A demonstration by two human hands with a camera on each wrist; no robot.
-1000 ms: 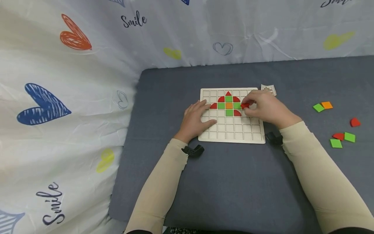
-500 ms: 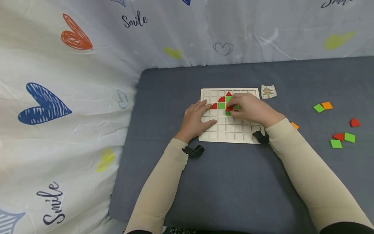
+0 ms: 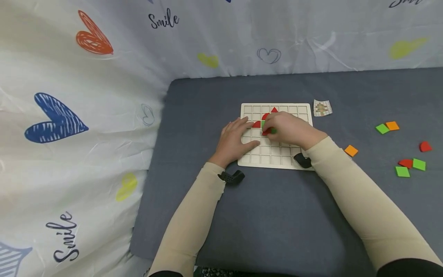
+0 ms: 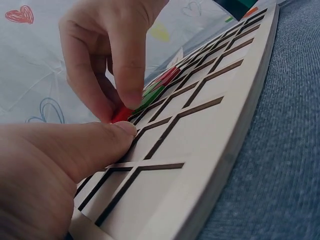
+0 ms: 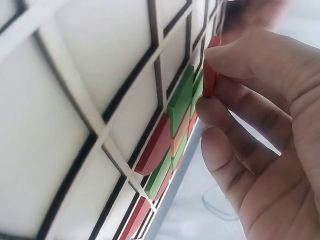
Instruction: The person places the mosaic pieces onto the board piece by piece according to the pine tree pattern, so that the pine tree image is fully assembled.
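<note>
Head view, left hand (image 3: 236, 142): is resting on the left part of the grid board (image 3: 273, 158), fingers spread, gripping nothing.
Head view, right hand (image 3: 290, 132): is pinching a red piece (image 3: 266, 132) over the board, left of its middle.
Head view, picture card (image 3: 322, 108): is lying just right of the board.
Head view, orange tile (image 3: 351, 150): is lying farther right of the board.
Left wrist view, red piece: is showing between right thumb and finger near the left thumb, perhaps touching the board.
Right wrist view, green tile (image 5: 181, 95): is sitting in the board, near the pinched red piece.
</note>
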